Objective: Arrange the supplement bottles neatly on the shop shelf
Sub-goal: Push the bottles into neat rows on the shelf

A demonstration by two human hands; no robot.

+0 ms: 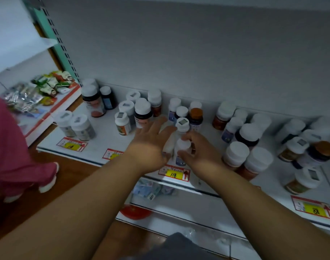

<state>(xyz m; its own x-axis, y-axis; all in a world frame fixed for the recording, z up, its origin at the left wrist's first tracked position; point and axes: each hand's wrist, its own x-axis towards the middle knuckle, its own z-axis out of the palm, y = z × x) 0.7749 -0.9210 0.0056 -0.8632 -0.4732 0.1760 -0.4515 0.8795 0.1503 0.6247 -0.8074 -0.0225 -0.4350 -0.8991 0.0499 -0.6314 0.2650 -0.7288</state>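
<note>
Several supplement bottles with white caps stand in loose clusters on the white shelf point(102, 141). My right hand point(198, 151) grips a small white-capped bottle point(183, 145) near the shelf's front edge, thumb and fingers curled round it. My left hand point(151, 145) lies beside it with fingers stretched out, pressing against a pale bottle point(169, 142) that it partly hides. Just behind stands a bottle with a tag on its cap point(182, 125), next to an orange-capped bottle point(196, 117). A larger group of bottles point(243, 139) fills the right side.
Yellow price tags point(174, 174) line the shelf edge. A person in pink clothing point(12, 147) stands at the left on the wooden floor. Snack packets point(42, 91) lie on the neighbouring shelf. A lower shelf holds packets point(151, 190) and a red item point(136, 212).
</note>
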